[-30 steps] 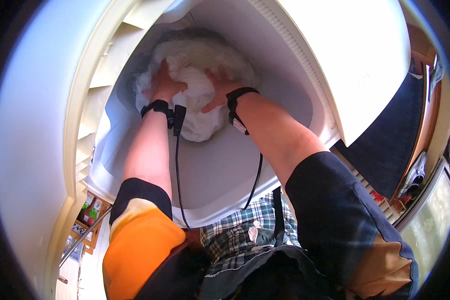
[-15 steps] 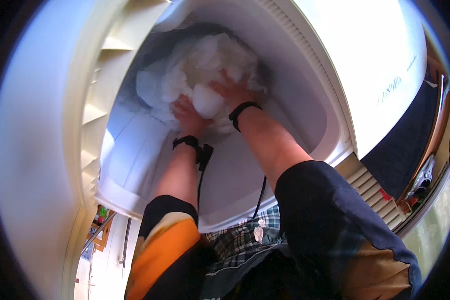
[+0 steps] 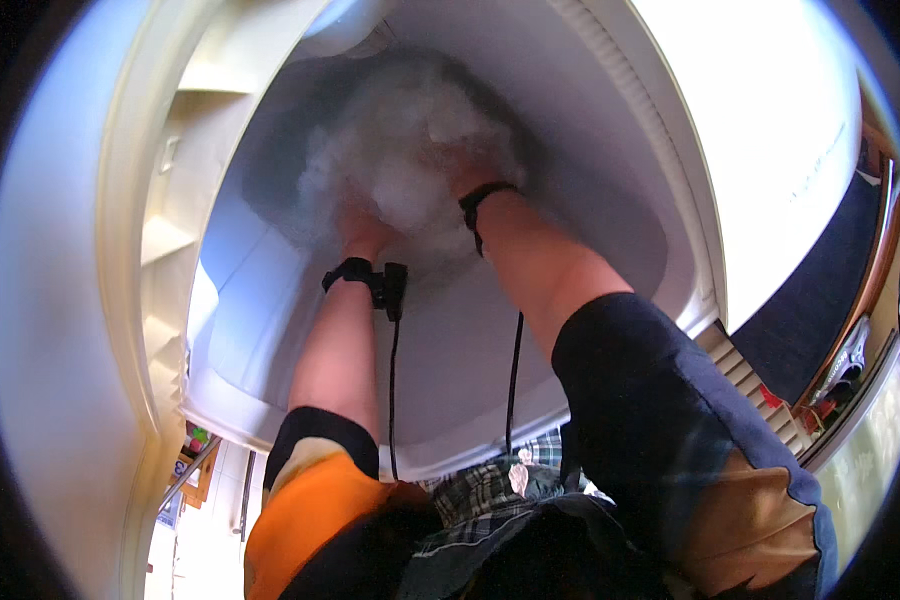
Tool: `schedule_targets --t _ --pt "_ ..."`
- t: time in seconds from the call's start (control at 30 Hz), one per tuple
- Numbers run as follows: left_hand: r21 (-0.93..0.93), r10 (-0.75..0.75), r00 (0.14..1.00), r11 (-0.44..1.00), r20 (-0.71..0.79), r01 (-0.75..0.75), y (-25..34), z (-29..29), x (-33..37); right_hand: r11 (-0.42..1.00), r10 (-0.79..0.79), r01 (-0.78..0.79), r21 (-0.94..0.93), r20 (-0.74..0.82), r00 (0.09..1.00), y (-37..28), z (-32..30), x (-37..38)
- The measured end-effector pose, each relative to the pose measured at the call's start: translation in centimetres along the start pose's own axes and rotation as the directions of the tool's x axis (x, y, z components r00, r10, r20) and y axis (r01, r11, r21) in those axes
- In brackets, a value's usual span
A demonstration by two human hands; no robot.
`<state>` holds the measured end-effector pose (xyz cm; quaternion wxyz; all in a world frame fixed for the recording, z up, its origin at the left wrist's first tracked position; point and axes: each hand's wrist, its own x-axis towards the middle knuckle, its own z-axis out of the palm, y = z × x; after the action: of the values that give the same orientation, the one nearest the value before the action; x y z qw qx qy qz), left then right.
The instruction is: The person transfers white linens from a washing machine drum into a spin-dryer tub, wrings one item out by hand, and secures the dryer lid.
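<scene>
A white, fluffy mass (image 3: 395, 150) lies in greyish water at the far end of a white basin (image 3: 450, 350); whether it is stuffing, cloth or something else I cannot make out. Both of my hands press into it, side by side. My left hand (image 3: 363, 228) is sunk to the wrist at the near left edge of the mass. Farther right, my right hand (image 3: 470, 168) reaches into its right part. White matter, water and blur hide the fingers of both. Each wrist wears a black strap (image 3: 350, 270), and a dark cable (image 3: 394, 390) hangs from the left one.
A cream ribbed panel (image 3: 170, 240) rises along the left, and a smooth white casing (image 3: 760, 130) curves over the right. Beyond the casing are dark cloth (image 3: 800, 290) and a slatted ledge (image 3: 760, 390). Checked cloth (image 3: 480, 500) is close below me.
Both hands have pushed down into the white mass, and their fingers have gone from sight. The mass now looks lower and more under water; the rounded white lump between my hands has lost its outline.
</scene>
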<state>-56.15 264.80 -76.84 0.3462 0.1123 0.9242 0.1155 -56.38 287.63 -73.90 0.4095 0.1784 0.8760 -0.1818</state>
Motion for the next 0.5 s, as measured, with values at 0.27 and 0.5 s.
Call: schedule_targets --t 0.27,0.5 --pt "0.241 0.236 0.914 0.915 0.330 -0.323 15.4 -5.8 -5.4 0.962 0.025 0.027 0.270 -0.185 0.982 7.1 0.3 2.6" --pt "0.481 0.242 0.933 0.805 0.266 -0.347 7.8 -0.6 -2.7 0.946 -0.198 0.197 0.256 -0.022 0.980 4.7 -1.0 1.0"
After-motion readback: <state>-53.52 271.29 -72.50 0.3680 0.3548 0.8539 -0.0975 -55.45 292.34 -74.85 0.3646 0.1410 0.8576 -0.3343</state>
